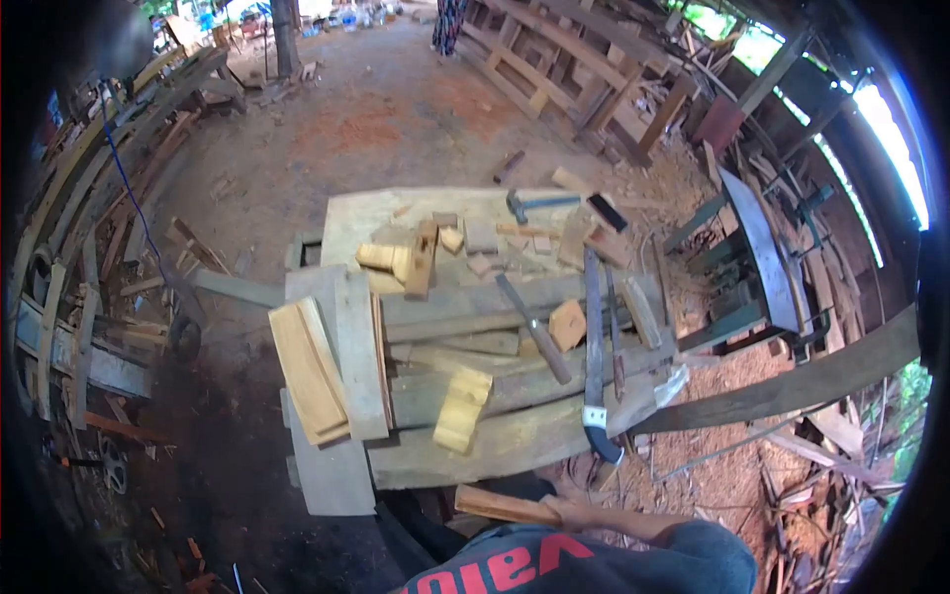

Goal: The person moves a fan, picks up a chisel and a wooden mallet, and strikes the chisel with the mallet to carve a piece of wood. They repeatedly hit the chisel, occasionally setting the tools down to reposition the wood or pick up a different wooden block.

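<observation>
My right hand (574, 508) is closed round the right end of a narrow wooden piece (503, 505), held low in front of my shirt, just off the workbench's near edge. My left hand does not show. On the bench (455, 465) lie a yellowish moulded block (462, 410), a handsaw (594, 346) with a black and white handle, a chisel (534, 330) and a thin tool (615, 342) beside the saw. A hammer (544, 202) rests at the far edge, near a black block (607, 212). Another moulded block (386, 257) sits at the back left.
Stacked boards (309, 371) cover the bench's left side. To the right stands a metal-topped machine (760, 247), with a long plank (782, 386) reaching toward the bench. Timber piles (109, 188) line the left. Wooden frames (554, 59) and part of a person (448, 27) are at the back.
</observation>
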The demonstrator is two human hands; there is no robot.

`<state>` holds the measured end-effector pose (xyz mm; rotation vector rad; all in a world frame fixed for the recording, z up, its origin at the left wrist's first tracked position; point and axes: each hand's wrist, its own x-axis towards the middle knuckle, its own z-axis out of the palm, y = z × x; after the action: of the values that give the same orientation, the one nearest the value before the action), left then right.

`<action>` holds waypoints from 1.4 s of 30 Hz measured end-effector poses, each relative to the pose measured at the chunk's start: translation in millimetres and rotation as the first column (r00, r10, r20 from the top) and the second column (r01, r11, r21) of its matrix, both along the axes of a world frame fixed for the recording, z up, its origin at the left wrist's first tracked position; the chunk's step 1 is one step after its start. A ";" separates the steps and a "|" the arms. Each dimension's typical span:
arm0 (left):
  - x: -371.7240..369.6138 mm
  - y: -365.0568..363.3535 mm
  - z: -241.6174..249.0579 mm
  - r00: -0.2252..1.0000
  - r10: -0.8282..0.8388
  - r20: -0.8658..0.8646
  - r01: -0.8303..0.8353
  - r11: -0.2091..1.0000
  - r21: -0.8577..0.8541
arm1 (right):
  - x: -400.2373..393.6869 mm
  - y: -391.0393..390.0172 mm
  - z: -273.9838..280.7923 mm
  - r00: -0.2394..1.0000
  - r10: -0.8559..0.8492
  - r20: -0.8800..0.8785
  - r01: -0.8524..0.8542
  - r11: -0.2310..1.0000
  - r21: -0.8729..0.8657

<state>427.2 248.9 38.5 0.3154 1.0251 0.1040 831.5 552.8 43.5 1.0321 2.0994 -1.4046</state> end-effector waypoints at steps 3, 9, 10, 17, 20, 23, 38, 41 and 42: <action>28.5 -16.5 -34.7 0.975 0.203 -0.091 -0.211 0.973 -0.094 | 4.9 4.0 -18.8 0.982 0.184 0.032 -0.185 0.982 0.032; 62.2 -21.4 -77.5 0.918 0.359 -0.170 -0.379 0.919 -0.104 | 9.0 -0.3 -36.4 0.984 0.173 0.041 -0.174 0.984 0.031; 63.8 -21.9 -79.3 0.918 0.354 -0.176 -0.373 0.924 -0.085 | 10.7 -3.7 -42.5 0.984 0.174 0.043 -0.176 0.983 0.046; 50.3 5.6 -49.4 0.892 -0.066 -0.446 0.173 0.963 0.204 | 14.4 -11.1 -26.0 0.985 0.143 -0.099 -0.129 0.983 0.134; 28.8 16.4 -34.7 0.664 0.187 -0.724 0.296 0.824 0.484 | 24.1 -12.1 -22.8 0.989 0.123 -0.087 -0.102 0.971 0.215; 33.9 62.8 41.3 0.417 0.430 -0.801 0.297 0.768 0.567 | 33.3 -10.0 -14.1 0.971 -0.042 -0.237 0.117 0.941 0.316; 182.8 337.8 127.8 0.817 0.472 -0.332 0.548 -0.454 0.702 | 47.6 25.8 16.9 0.584 -0.439 -0.683 0.720 0.669 0.186; 187.3 370.0 112.9 0.826 0.416 -0.380 0.546 -0.422 0.724 | 42.8 35.0 28.9 0.507 -0.550 -0.664 0.775 0.628 0.071; 186.6 376.8 109.1 0.824 0.421 -0.380 0.546 -0.410 0.731 | 43.7 37.4 26.8 0.439 -0.571 -0.693 0.797 0.604 0.008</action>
<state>613.8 625.7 147.7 2.4236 1.2221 0.9566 875.1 590.2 70.3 1.9957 2.5843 -2.0548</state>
